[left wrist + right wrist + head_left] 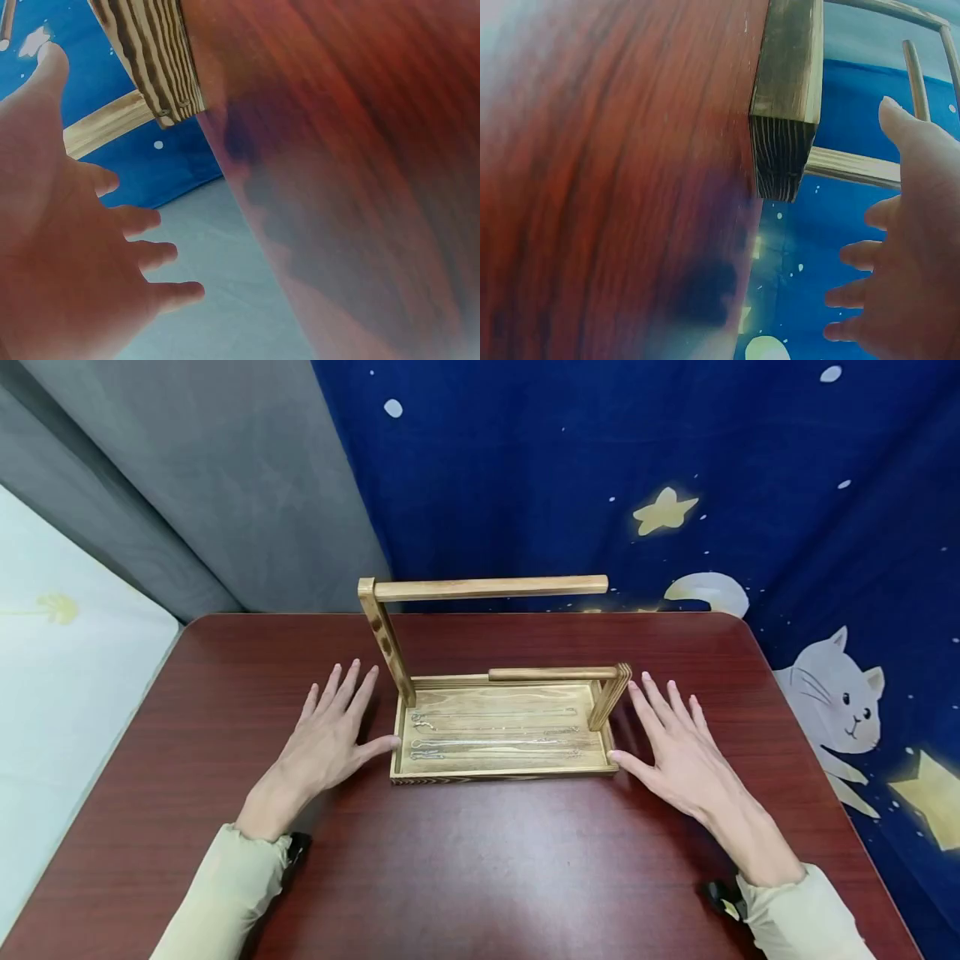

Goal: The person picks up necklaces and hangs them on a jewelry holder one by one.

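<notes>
A wooden jewelry stand (502,774) sits on the table, with a shallow tray base and two T-less bars on posts. The taller bar (491,587) rises from the left end; the lower bar (551,674) comes off the right post. Several thin silver-coloured necklaces (487,743) lie stretched side by side in the tray. My left hand (322,743) is at the tray's left end, fingers spread, thumb close to its edge. On the other side my right hand (678,752) is spread likewise, thumb by the right edge. Neither hand holds anything.
The dark red wooden table (480,860) has a back edge just behind the stand. Beyond it hang a grey curtain (225,477) and a blue curtain (510,468) with stars and a cat. A white surface (60,693) borders the left side.
</notes>
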`<state>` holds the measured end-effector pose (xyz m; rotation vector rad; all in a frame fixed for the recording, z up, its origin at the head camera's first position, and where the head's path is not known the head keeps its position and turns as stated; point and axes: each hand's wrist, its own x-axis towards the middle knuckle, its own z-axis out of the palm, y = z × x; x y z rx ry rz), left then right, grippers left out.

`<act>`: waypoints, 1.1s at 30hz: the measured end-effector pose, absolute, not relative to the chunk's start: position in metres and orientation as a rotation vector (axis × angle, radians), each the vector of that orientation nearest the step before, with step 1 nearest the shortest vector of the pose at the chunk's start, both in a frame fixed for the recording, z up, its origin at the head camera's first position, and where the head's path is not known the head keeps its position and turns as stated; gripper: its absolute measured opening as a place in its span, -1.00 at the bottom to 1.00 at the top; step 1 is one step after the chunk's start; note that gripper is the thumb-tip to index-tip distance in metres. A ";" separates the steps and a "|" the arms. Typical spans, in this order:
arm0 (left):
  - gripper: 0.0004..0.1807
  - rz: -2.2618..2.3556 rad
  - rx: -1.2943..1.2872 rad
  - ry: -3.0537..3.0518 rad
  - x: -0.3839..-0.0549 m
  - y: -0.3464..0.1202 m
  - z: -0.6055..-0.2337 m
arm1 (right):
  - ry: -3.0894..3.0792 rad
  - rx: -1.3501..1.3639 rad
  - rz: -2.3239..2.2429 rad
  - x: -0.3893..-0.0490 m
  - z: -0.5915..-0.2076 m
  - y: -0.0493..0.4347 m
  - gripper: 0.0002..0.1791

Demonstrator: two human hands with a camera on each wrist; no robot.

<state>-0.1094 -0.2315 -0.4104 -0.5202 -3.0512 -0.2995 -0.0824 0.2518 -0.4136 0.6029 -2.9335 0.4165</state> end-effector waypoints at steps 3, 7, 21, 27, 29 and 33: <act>0.14 -0.332 -0.520 -3.064 -0.112 -0.232 -0.409 | -2.896 0.628 0.428 -0.080 -0.412 0.250 0.03; 0.21 -0.377 -0.517 -3.062 -0.117 -0.232 -0.407 | -2.820 0.671 0.428 -0.076 -0.412 0.249 0.00; 0.23 -0.507 -0.653 -2.986 -0.129 -0.229 -0.407 | -2.602 0.710 0.393 -0.070 -0.412 0.236 -0.30; 0.14 -0.582 -0.659 -2.989 -0.132 -0.227 -0.406 | -2.593 0.755 0.401 -0.072 -0.410 0.229 -0.36; 0.10 -0.619 -0.653 -2.984 -0.133 -0.226 -0.407 | -2.571 0.772 0.417 -0.074 -0.411 0.226 -0.37; 0.04 -0.680 -0.631 -2.967 -0.135 -0.224 -0.407 | -2.525 0.805 0.468 -0.078 -0.412 0.220 -0.40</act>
